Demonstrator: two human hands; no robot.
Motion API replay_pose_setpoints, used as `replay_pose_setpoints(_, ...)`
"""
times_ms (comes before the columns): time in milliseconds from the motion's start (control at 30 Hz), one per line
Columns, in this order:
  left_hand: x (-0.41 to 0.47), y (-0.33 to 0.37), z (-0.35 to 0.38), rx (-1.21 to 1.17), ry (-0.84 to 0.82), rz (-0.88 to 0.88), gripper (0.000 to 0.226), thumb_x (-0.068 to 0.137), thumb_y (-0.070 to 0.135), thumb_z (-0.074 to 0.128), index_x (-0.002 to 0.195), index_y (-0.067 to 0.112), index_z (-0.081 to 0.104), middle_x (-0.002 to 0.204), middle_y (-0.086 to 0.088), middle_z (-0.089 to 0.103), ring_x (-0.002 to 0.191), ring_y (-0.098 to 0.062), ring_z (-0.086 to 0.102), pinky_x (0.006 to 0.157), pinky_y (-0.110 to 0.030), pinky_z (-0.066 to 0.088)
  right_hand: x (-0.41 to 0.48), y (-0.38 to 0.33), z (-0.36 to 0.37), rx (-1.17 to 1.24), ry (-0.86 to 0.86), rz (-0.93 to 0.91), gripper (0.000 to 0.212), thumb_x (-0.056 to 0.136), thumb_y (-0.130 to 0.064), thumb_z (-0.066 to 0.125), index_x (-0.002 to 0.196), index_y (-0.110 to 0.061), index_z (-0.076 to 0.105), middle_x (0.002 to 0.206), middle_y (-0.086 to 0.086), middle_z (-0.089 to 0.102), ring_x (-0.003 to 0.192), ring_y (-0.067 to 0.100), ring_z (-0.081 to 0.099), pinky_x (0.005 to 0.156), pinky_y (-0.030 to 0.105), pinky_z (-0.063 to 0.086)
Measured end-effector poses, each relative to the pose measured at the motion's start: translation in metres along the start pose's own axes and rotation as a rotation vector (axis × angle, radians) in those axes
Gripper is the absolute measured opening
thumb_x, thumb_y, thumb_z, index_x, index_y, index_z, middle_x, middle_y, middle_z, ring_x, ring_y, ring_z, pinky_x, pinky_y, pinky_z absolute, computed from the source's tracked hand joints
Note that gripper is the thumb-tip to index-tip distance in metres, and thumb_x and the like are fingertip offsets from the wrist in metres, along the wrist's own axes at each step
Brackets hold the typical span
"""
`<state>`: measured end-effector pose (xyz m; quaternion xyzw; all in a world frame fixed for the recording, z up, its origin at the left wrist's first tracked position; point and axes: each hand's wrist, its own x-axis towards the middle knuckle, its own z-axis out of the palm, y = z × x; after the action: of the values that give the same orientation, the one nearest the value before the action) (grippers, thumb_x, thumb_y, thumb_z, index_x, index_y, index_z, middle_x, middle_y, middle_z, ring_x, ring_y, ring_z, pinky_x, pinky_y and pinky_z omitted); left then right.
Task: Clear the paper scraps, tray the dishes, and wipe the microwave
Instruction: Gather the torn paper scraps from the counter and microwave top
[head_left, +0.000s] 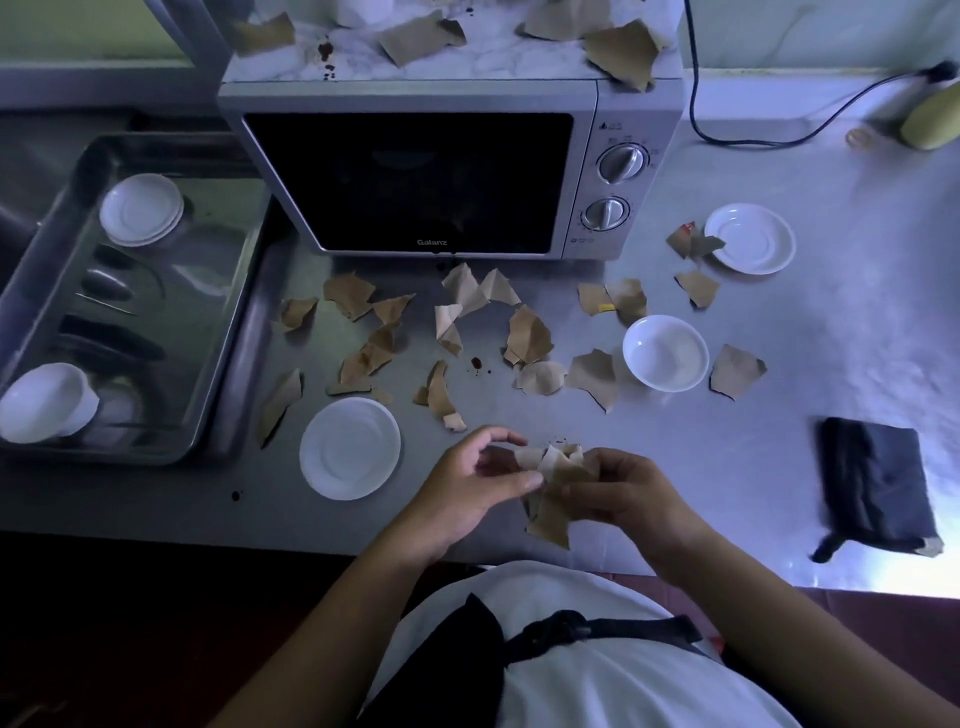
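Holding paper scraps (553, 499) — right grip (623, 493) grasping them, left grip (467, 483) released, saucer (349, 448) beside, microwave (447, 171) beyond

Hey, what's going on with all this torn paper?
A person at a steel counter gathers torn brown paper. The right hand grips a bundle of scraps; the left hand is at the bundle, though its grip is unclear. Many loose scraps lie before the microwave and on its top. The tray holds stacked saucers and a small bowl, while a near saucer, a far saucer and a white bowl sit on the counter. A dark cloth lies untouched at the right.
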<state>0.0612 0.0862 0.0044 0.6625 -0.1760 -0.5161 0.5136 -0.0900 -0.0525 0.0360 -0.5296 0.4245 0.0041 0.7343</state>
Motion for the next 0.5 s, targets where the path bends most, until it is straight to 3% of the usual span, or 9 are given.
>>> replay_pose_setpoints(100,0.017,-0.002,-0.03,0.15,0.145,0.006,0.033,0.076,0.044,0.079,0.105,0.035,0.067,0.097,0.011,0.071,0.096,-0.008,0.067,0.078,-0.018,0.051,0.001,-0.001,-0.004,-0.028,0.112,-0.011,0.023,0.079,0.013,0.071,0.088,0.024,0.054,0.078,0.022,0.059,0.077,0.034,0.063,0.089,0.06,0.052)
replay_pose_setpoints(233,0.044,-0.013,-0.068,0.752,0.34,0.083,0.026,0.087,0.029,0.074,0.109,0.028,0.063,0.103,0.013,0.063,0.096,-0.008,0.059,0.069,-0.018,0.042,0.001,-0.004,-0.006,-0.088,0.229,-0.06,0.02,0.078,0.014,0.071,0.089,0.023,0.056,0.077,0.023,0.059,0.074,0.033,0.06,0.081,0.056,0.054)
replay_pose_setpoints(400,0.079,-0.02,-0.083,1.152,0.207,0.241,0.033,0.087,0.025,0.071,0.119,0.022,0.061,0.125,0.002,0.059,0.116,-0.023,0.048,0.093,-0.031,0.041,-0.007,-0.006,-0.001,-0.169,0.364,-0.14,0.01,0.077,0.013,0.074,0.081,0.008,0.066,0.077,0.017,0.067,0.07,0.02,0.065,0.065,0.024,0.057)
replay_pose_setpoints(500,0.094,-0.017,-0.084,1.238,0.138,0.285,0.012,0.092,0.022,0.062,0.103,0.023,0.065,0.111,0.004,0.063,0.105,-0.021,0.051,0.089,-0.035,0.041,-0.013,-0.003,0.001,-0.264,0.394,-0.176,0.013,0.079,0.006,0.076,0.081,-0.005,0.071,0.081,0.012,0.072,0.075,0.015,0.067,0.07,0.024,0.057)
